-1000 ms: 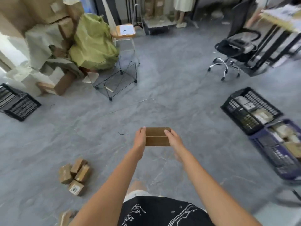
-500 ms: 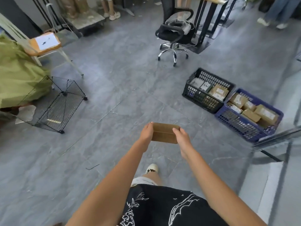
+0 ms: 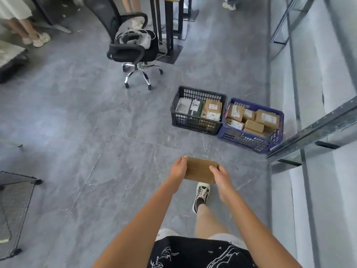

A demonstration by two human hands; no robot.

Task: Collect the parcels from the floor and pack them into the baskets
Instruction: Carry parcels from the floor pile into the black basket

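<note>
I carry a flat brown cardboard parcel in front of me at waist height. My left hand grips its left end and my right hand grips its right end. Ahead on the floor stand two baskets side by side: a black basket and, to its right, a blue basket. Both hold several cardboard parcels with labels. The carried parcel is still well short of the baskets.
A black office chair on a chrome base stands beyond the baskets, by a desk's black legs. A metal shelf frame runs along the right. A wire rack lies at the left edge. Other people's feet show at the top.
I have turned right and walked forward with the parcel held in both hands. The baskets have come closer and toward the middle; the parcel pile on the floor has left view.
</note>
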